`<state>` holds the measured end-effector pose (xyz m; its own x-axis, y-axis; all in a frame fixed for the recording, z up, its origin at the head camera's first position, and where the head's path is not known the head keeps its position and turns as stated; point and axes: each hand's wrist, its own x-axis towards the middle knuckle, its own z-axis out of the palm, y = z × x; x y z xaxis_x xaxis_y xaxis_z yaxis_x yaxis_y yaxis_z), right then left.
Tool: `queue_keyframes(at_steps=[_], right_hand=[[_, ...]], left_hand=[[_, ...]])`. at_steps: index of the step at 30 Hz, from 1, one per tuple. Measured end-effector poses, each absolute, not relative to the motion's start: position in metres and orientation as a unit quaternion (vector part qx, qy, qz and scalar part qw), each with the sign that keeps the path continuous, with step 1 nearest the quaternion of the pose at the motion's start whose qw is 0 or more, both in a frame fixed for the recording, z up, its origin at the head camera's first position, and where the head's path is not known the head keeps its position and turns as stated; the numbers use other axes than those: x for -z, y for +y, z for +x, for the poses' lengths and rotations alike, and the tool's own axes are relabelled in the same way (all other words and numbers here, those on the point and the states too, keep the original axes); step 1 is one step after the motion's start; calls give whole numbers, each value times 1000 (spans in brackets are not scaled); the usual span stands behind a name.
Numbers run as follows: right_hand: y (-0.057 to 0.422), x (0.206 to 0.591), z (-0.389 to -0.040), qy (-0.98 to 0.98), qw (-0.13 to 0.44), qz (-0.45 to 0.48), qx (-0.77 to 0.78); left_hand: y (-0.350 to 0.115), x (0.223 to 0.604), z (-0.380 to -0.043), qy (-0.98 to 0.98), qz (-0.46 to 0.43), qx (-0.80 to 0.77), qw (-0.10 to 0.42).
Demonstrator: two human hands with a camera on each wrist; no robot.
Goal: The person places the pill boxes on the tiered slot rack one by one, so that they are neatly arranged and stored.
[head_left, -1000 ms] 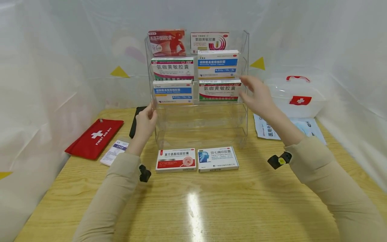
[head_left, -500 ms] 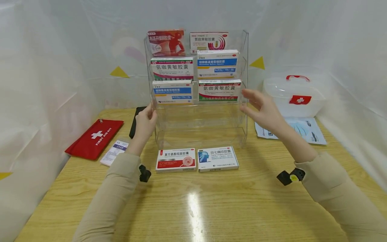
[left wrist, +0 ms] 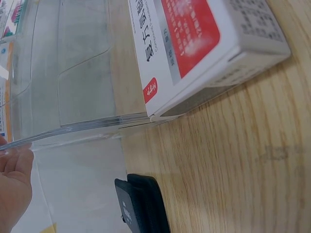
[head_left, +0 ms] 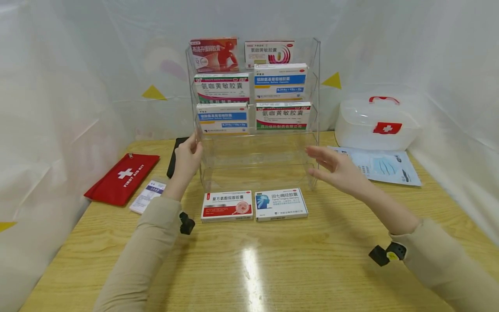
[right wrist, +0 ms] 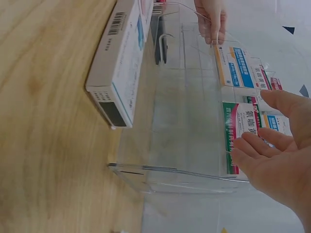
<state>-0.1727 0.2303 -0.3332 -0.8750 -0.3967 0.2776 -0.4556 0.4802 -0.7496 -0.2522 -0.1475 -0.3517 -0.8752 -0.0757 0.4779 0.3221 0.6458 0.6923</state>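
Observation:
A clear tiered display rack (head_left: 259,149) stands on the table with medicine boxes on its upper tiers. My left hand (head_left: 188,157) holds the rack's left side edge, fingers and thumb at the panel; the left wrist view shows that hand (left wrist: 14,182) only partly. My right hand (head_left: 337,171) holds nothing, its fingers spread near the rack's lower right side. Close by it is a green, red and white medicine box (head_left: 283,117) on the third tier. A red-and-white box (head_left: 227,206) and a white-and-blue box (head_left: 281,204) lie flat before the rack.
At left lie a red first aid pouch (head_left: 122,178), a small white-and-purple packet (head_left: 148,196) and a black case (head_left: 176,158). At right, a white first aid box (head_left: 376,123) stands behind a blue mask packet (head_left: 383,167). White sheeting (head_left: 50,108) surrounds the table.
My right hand has moved down from beside the third-tier box to the rack's lower right side. The left hand stays at the rack's left edge, and the boxes keep their places.

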Motion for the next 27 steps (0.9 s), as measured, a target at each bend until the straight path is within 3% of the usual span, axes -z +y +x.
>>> queue_keyframes(at_steps=[11,27], right_hand=[[230,374,-164,-853,-36,258,-452],[227,406,-167,-868,-54,279,-408]], left_hand=[[-149,352,-253,-874,-76,414,243],[-148,350,-250,-870,-89,414,253]])
